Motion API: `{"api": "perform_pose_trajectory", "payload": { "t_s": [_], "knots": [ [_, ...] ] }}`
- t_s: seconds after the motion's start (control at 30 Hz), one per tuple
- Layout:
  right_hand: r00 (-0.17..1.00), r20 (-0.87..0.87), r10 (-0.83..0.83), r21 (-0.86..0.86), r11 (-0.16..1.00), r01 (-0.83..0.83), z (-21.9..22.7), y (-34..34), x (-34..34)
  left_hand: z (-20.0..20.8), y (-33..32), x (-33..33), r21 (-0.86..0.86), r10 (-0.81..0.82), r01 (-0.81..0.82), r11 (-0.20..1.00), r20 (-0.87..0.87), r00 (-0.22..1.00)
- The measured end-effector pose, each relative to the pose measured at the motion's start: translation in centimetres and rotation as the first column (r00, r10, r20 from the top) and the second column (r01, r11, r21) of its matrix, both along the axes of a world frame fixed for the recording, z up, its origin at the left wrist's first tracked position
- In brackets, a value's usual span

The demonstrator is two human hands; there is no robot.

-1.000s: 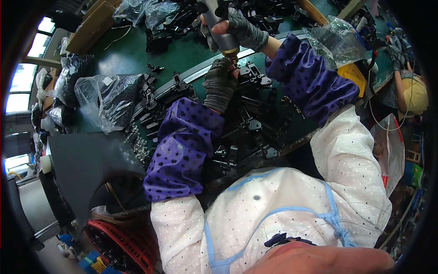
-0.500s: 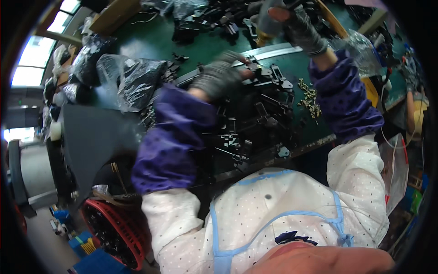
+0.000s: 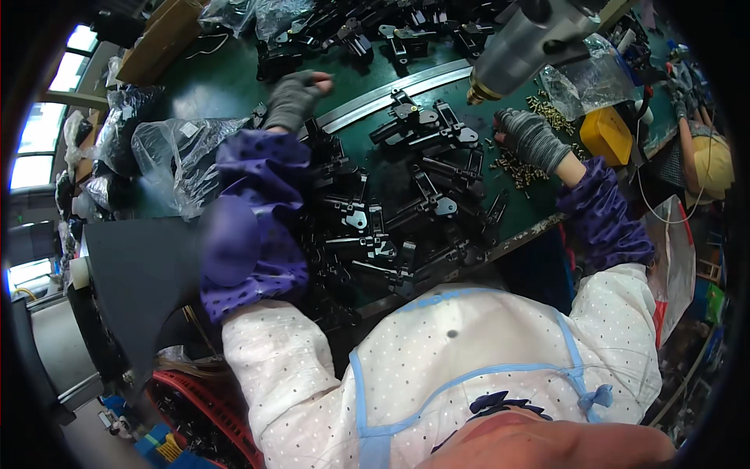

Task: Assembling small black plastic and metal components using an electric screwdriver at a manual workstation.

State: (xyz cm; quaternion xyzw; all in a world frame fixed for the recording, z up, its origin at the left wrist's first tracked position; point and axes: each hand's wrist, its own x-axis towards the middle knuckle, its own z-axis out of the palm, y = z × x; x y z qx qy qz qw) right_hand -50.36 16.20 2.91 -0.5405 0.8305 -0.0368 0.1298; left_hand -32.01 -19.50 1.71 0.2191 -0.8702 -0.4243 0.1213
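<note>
My left hand (image 3: 294, 102), in a grey glove with bare fingertips, is curled closed beyond the left end of a metal rail (image 3: 394, 95); whatever it may hold is hidden. My right hand (image 3: 536, 139), gloved alike, is bent down with its fingers drawn together at a heap of small brass-coloured screws (image 3: 519, 169). What lies in those fingers cannot be made out. Above it hangs a grey metal power tool (image 3: 535, 47) with a brass tip, touched by neither hand. Between my hands, a black metal hinge-like bracket (image 3: 406, 116) lies against the rail.
More black brackets (image 3: 426, 199) cover the near part of the green table (image 3: 211, 86), with others (image 3: 355, 39) along the back. Clear plastic bags (image 3: 183, 152) lie left. A yellow container (image 3: 605, 134) stands right. Beyond it, another person's arms (image 3: 689, 129) show.
My right hand has let go of the power tool and come down to the screws. My left hand has moved left, away from the bracket at the rail. The view has shifted a little.
</note>
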Motion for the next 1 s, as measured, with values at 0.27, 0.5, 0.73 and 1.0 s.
{"api": "perform_pose_trajectory", "payload": {
  "t_s": [0.27,0.5,0.73,1.0],
  "knots": [
    [0.991,0.121,0.055,-0.368,0.930,-0.006,-2.1,1.3,-1.8,0.8,5.2,-3.2,-0.497,0.281,-0.017,0.867,0.461,0.842],
    [0.947,0.314,0.060,-0.498,0.860,0.111,-3.0,2.2,-1.9,-1.1,2.3,-2.1,-0.161,-0.184,0.233,0.959,0.272,0.945],
    [0.978,0.205,-0.044,-0.453,0.881,0.135,0.1,2.4,-1.4,-0.8,2.7,-1.9,-0.424,-0.057,0.234,0.875,0.389,0.919],
    [0.671,0.741,-0.040,-0.302,0.872,0.385,1.3,1.5,-0.8,4.4,9.7,1.0,-0.207,-0.059,0.021,0.978,-0.180,0.982]
  ]
}}
